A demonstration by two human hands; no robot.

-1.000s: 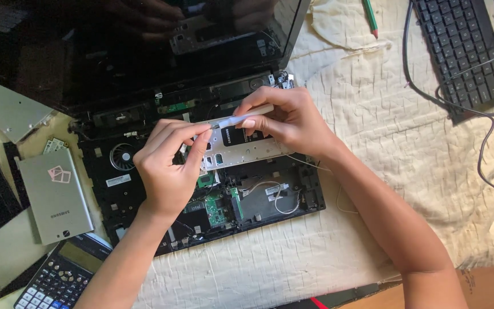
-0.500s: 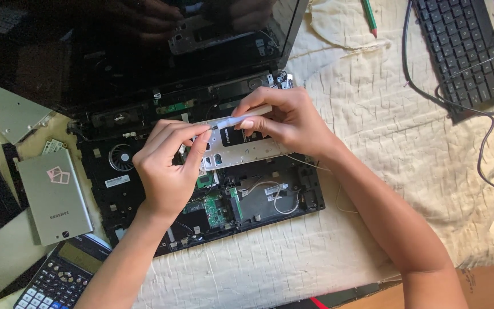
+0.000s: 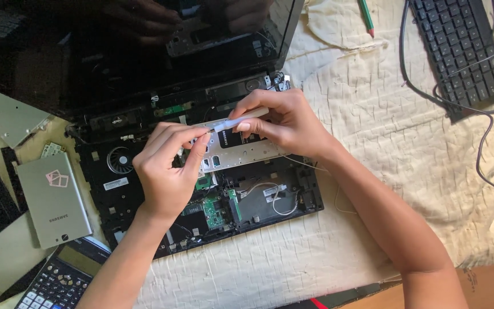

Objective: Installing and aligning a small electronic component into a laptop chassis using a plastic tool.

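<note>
Working: both hands over an opened laptop base, lid screen dark and glossy.
Left hand: fingers curled, thumb and forefinger pinched at the left end of a perforated metal plate; what sits between the fingertips too small to tell.
Right hand: closed around a slim white tool, tip lying against the plate near the left fingertips; fingers also resting on the plate's right end.
Plate position: held over the middle of the base, just in front of the hinge.
Hidden: plate's right part under the right hand; tool's rear end inside the fist; screen reflection blurred.
Cut off: calculator at the bottom edge, black keyboard at the top right.
Change: none visible against the earlier frames; hands, tool and plate in the same place.
Materials: plate silvery, flat, punched with slots; base black plastic with a round fan and green circuit board; grey drive smooth, rectangular, left of the base; cream cloth wrinkled under everything; dark cable looping at right.
</note>
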